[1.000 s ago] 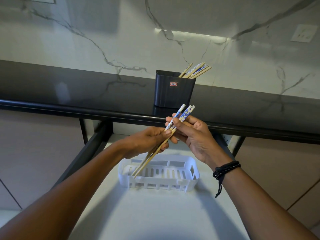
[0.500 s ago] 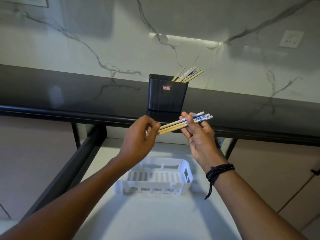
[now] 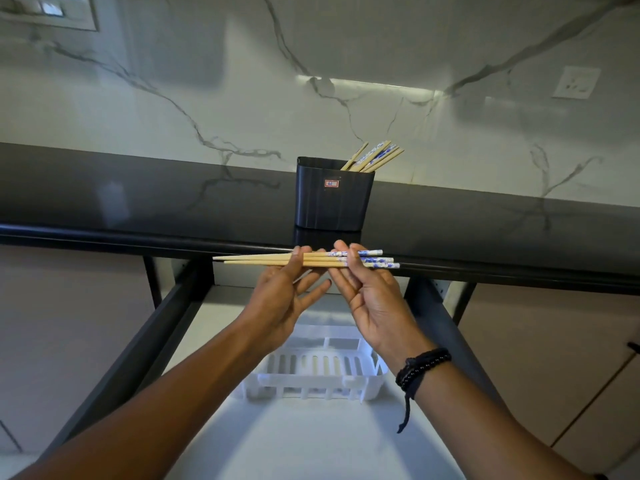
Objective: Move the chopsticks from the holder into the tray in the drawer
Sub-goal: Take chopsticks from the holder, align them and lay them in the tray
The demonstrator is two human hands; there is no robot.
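Note:
A bundle of bamboo chopsticks (image 3: 256, 260) with blue-and-white ends lies level in the air, tips pointing left. My left hand (image 3: 284, 299) pinches the bare wooden part and my right hand (image 3: 370, 299) grips the patterned end. Both hands hover above the white slotted tray (image 3: 311, 382) that sits in the open drawer (image 3: 311, 441). Behind them, on the black countertop (image 3: 138, 199), stands the black holder (image 3: 334, 197) with several more chopsticks (image 3: 375, 156) leaning out to the right.
The drawer's dark side rails (image 3: 138, 351) run forward on the left and right. A marble wall (image 3: 242, 81) rises behind the counter, with a socket (image 3: 575, 82) at the right and a switch plate (image 3: 52, 10) at top left. Cabinet fronts (image 3: 554, 358) flank the drawer.
The chopstick bundle has swung from steeply tilted, tips down toward the tray, to lying level. My left hand slid along the shafts while my right kept hold of the patterned ends.

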